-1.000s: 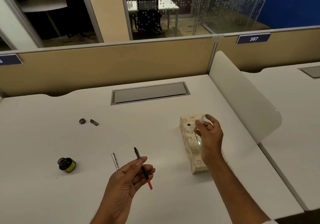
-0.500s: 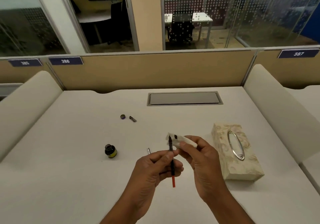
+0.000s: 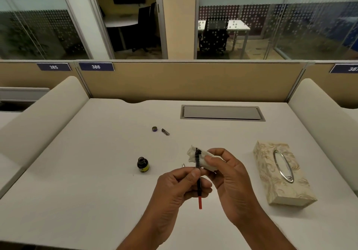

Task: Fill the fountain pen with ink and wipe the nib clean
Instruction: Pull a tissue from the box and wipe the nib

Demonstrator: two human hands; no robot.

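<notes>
We held the fountain pen upright above the table, our left hand clenched in a grip round the middle of its thin black section, the red end pointing down below the fingers. Our right hand pinched a crumpled tissue against the nib end, and dark ink marks showed on the paper there. We judged the pen light and stiff, likely slippery where inked, its nib the fragile part; the mid-body seemed the safest hold. The tissue looked soft and apt to tear or soak through onto the fingers.

The ink bottle stood uncapped on the table to the left, dark inside, its level unreadable; its cap lay well apart, farther back. The tissue box sat to the right, with no sheet protruding.
</notes>
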